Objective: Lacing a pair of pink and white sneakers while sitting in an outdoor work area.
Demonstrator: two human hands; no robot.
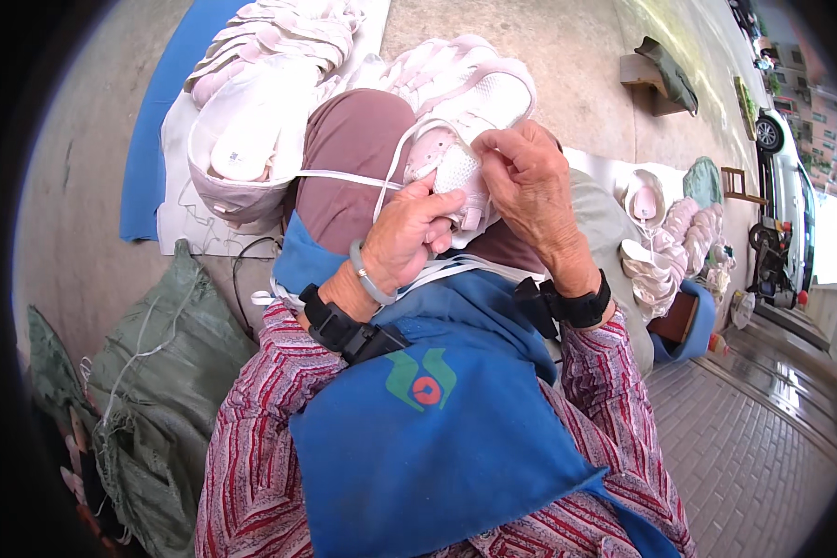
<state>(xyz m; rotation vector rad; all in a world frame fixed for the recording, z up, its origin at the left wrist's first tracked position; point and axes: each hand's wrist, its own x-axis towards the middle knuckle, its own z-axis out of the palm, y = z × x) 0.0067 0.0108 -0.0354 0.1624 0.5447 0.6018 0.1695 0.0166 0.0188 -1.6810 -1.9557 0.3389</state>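
Over my lap, my left hand (402,244) is closed on a pale pink and white shoe (458,182), its thumb lying against the mesh part. On the shoe's right side, my right hand (530,181) has its thumb and forefinger pinched together close to the upper. Whatever lies between those fingertips is hidden. A white shoelace (349,177) stretches from the left across my brown-covered knee (358,139) to the shoe and loops around its top. More white laces (446,270) trail beneath my hands onto the blue apron (418,446).
White and pink shoes (244,153) crowd a white sheet at the far left. Several more shoes (656,265) are bundled at the right, by a brown box (675,318). A green woven sack (163,363) slumps at the left. Farther off stand a cardboard box (656,79) and a parked car (790,177).
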